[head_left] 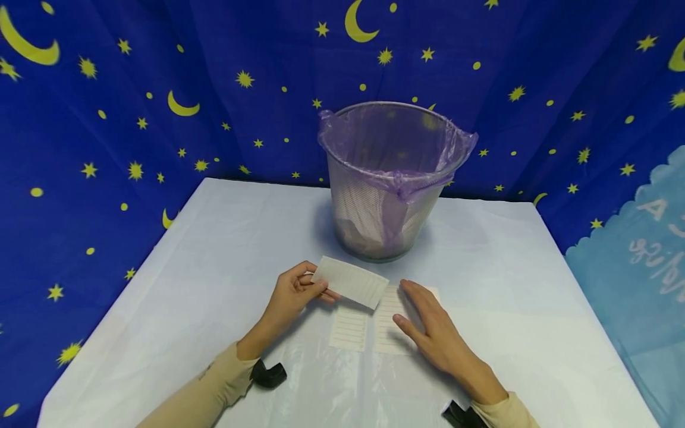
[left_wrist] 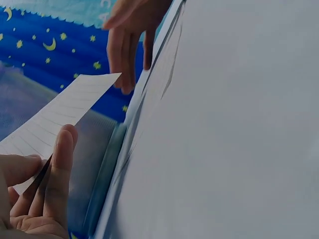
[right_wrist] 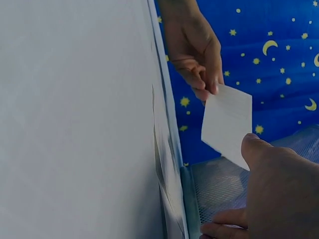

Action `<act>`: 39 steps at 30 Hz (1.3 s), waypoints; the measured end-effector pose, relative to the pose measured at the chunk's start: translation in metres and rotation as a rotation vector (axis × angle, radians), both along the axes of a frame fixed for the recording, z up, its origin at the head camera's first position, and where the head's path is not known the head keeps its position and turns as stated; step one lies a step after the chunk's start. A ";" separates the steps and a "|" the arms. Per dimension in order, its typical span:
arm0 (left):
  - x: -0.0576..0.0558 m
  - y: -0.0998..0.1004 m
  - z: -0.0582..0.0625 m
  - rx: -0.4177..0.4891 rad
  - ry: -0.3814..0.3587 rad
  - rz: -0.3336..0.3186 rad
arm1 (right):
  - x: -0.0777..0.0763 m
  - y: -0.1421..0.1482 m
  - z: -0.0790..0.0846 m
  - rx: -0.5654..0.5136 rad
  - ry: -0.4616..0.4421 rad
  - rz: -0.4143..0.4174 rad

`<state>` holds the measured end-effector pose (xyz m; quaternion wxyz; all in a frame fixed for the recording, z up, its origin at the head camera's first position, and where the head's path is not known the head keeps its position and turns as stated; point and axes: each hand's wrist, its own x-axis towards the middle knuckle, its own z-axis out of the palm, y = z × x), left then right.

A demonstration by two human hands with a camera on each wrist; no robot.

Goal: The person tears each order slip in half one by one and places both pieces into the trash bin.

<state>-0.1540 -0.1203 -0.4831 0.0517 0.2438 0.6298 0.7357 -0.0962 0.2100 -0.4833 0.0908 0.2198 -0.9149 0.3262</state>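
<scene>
A small lined sheet of paper [head_left: 351,282] is held above the table by my left hand [head_left: 297,294], thumb on top and fingers beneath at its left end. In the left wrist view the sheet [left_wrist: 65,109] stretches away from the pinching thumb and fingers. My right hand [head_left: 436,327] hovers just right of the sheet, thumb and fingers spread, holding nothing. Under the hands lie two more lined sheets: a narrow one [head_left: 348,331] and a wider one [head_left: 389,330], the latter partly covered by the right hand. In the right wrist view the right thumb overlaps the held sheet's edge.
Behind the hands stands a mesh wastebasket [head_left: 358,208] lined with a purple plastic bag [head_left: 396,184] knotted at the front. The white-covered table [head_left: 257,226] ends at a blue moon-and-star curtain [head_left: 257,107]. A light-blue cloth with lettering [head_left: 637,273] hangs at the right.
</scene>
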 end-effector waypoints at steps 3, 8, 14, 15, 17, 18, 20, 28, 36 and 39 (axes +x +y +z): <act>0.004 0.009 -0.001 0.023 -0.025 -0.030 | 0.000 0.001 0.000 -0.003 0.013 -0.001; 0.008 0.021 -0.004 0.034 -0.043 -0.080 | -0.001 0.000 0.001 -0.017 0.022 -0.020; 0.017 0.035 -0.005 0.019 -0.061 -0.110 | -0.002 -0.002 0.003 -0.054 0.048 -0.029; 0.019 0.037 -0.005 0.017 -0.070 -0.115 | -0.002 -0.002 0.003 -0.062 0.057 -0.037; 0.023 0.043 -0.005 0.013 -0.085 -0.126 | -0.002 -0.001 0.004 -0.083 0.081 -0.052; 0.025 0.045 -0.005 0.009 -0.091 -0.134 | -0.001 -0.001 0.004 -0.097 0.091 -0.058; 0.027 0.050 -0.005 -0.006 -0.096 -0.147 | -0.001 -0.001 0.005 -0.115 0.118 -0.071; 0.032 0.060 -0.001 0.002 -0.110 -0.209 | -0.003 0.000 0.007 -0.221 0.270 -0.058; 0.036 0.063 -0.002 -0.013 -0.158 -0.285 | -0.004 0.000 0.006 -0.385 0.362 0.073; 0.037 0.061 -0.001 -0.052 -0.161 -0.278 | -0.005 -0.001 0.006 -0.397 0.358 0.075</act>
